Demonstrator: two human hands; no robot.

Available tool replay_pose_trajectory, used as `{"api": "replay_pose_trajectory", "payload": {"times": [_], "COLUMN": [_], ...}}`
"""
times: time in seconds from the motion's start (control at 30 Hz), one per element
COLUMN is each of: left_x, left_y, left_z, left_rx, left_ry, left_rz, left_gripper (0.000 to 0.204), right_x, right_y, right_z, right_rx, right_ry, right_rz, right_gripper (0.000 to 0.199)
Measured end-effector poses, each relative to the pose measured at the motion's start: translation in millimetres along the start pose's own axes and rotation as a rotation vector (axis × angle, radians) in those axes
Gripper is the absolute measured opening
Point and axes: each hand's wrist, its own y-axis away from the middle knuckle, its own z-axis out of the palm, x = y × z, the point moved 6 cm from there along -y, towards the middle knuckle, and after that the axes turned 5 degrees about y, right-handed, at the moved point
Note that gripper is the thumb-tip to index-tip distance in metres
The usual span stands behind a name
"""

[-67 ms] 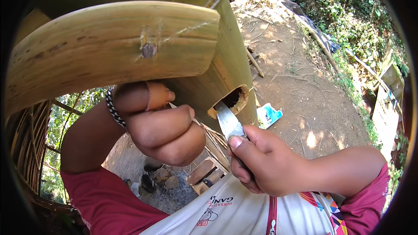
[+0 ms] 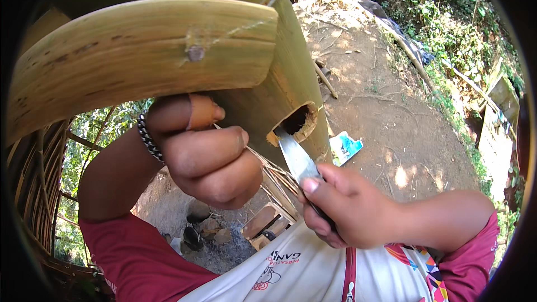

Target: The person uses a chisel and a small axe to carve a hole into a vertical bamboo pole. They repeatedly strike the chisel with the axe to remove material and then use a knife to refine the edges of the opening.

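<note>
Silvery knife [image 2: 298, 160] juts from clenched right hand [image 2: 349, 207] to bamboo hole [image 2: 296, 121]; left hand [image 2: 210, 159] fisted.

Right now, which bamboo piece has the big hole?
The thick greenish tube: the knife in the right hand points into its hole. The other, the curved strip in front, shows just a small dark spot.

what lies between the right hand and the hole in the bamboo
The knife blade spans that stretch in the head view, running from the right hand to the hole.
</note>
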Motion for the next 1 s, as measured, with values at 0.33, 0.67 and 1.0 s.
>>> {"api": "replay_pose_trajectory", "payload": {"times": [0.33,0.67,1.0], "left_x": [-7,1,-6], "left_y": [-2,-6,-10], "left_z": [0,-21,-10], "left_rx": [0.332,-0.033,0.14], "left_ry": [-0.11,-0.105,-0.141], "left_rz": [0.098,-0.134,-0.039], "left_gripper": [0.004,0.023,0.011], "right_x": [10,26,32], "right_y": [-7,-4,-21], "right_z": [12,20,24], "right_rx": [0.103,-0.033,-0.282], "right_ry": [-0.187,-0.315,-0.733], "right_rz": [-0.075,-0.147,-0.277], "right_gripper": [0.024,0.025,0.026]}}
